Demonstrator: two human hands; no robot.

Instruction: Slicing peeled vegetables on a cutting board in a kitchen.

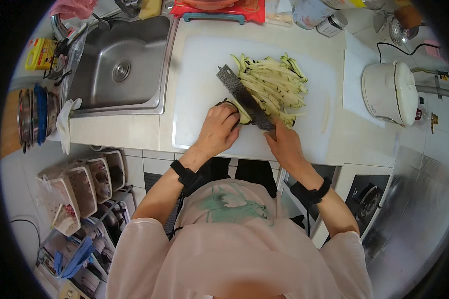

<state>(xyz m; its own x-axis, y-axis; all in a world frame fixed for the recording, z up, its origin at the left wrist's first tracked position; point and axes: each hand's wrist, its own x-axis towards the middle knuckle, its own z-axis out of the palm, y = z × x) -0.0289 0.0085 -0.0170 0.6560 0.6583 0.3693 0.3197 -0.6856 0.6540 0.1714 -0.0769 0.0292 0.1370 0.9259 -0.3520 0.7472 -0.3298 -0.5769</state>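
Observation:
A dark-skinned vegetable piece with pale flesh, which looks like eggplant, lies on the white cutting board. My left hand presses it down with curled fingers. In my right hand is the handle of a cleaver, mostly covered by the fingers. Its dark, textured blade slants to the upper left, close along the right side of the piece. Just right of the blade spreads a heap of pale vegetable strips with dark skin edges. One thin strip lies apart near the board's right side.
Left of the board is a steel sink. A white lidded pot stands at the right, and a jar at the back. A red tray sits behind the board. Below the counter at left are plastic baskets.

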